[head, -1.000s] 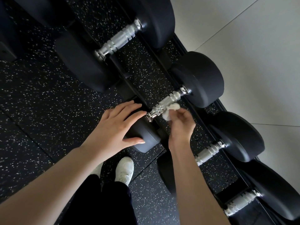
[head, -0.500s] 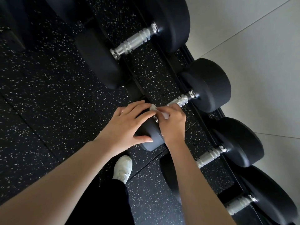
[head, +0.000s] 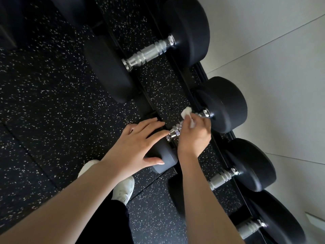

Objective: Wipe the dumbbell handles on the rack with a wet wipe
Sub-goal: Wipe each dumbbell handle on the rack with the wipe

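Head view: a dumbbell [head: 226, 104] is seen lying across the rack [head: 199, 71], its chrome handle [head: 174, 132] running between two black heads. The right hand [head: 193, 136] is curled over the far half of that handle, and a white wipe [head: 186, 112] is pinched under its fingers against the metal; a crumpled corner of the wipe sticks out past the fingertips, close to the far head. Only the near stub of the handle is left bare, just beside the left fingertips. The left hand [head: 135, 147] is laid flat on the near head [head: 163, 155], fingers straight and slightly spread, with the thumb stretched along the head's side. A bigger dumbbell [head: 149, 51] is racked further up the frame, well apart from both hands, its ribbed handle fully exposed. Two smaller dumbbells [head: 221, 178] are racked lower right, the nearer one just beyond the right forearm; their handles are partly hidden by the arm and the frame edge. Black speckled floor [head: 52, 103] is seen under and beside the rack. A white shoe [head: 124, 189] is visible below the left forearm, with dark trousers at the bottom edge. A pale tiled wall [head: 272, 85] is seen behind the rack on the right.
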`<state>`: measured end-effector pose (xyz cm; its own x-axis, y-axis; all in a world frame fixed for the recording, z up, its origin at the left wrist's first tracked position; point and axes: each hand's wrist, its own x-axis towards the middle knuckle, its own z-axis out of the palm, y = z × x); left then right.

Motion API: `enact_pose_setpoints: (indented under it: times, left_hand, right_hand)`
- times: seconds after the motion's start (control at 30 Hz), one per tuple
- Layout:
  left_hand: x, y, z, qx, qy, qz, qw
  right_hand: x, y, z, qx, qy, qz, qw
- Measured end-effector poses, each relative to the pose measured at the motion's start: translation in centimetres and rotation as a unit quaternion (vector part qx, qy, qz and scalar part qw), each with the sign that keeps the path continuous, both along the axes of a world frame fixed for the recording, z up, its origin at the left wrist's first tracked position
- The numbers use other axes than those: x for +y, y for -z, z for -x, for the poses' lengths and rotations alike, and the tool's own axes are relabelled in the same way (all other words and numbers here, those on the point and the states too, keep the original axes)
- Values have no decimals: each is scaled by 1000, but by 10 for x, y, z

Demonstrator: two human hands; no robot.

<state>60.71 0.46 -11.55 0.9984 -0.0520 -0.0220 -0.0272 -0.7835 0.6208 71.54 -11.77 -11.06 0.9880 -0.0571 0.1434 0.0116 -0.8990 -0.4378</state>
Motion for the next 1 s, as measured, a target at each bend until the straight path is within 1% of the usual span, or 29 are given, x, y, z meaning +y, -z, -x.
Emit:
enact_pose_setpoints:
  times: [0.17,0.3,0.37,0.5,0.63,0.77,0.83,0.97,1.0]
  left_hand:
    - [1,1,0,-4,1,4,1000]
    - [2,2,0,-3,4,11,1000]
    - [3,2,0,-1,5,19,1000]
    - [4,2,0,2,7,23,1000]
    - [4,2,0,5,5,31,1000]
    - [4,2,-1,7,6,28,1000]
    - [3,1,-1,7,5,27,1000]
    - [2,1,0,4,2,27,1000]
    - [2,1,-1,3,1,27,1000]
  right_hand:
    - [1,-8,-21,-25,117,38,992]
    - [1,-9,-30,-1,123,38,992]
    - [0,-12,-32,53,109,55,991]
    - [-2,-23,-33,150,39,107,982]
    - [-2,-28,-29,193,-35,133,972]
    - [2,-23,-10,236,-106,164,952]
    - [4,-21,2,257,-128,159,945]
    - [4,-21,5,290,-124,90,945]
    - [4,-21,3,295,-130,87,943]
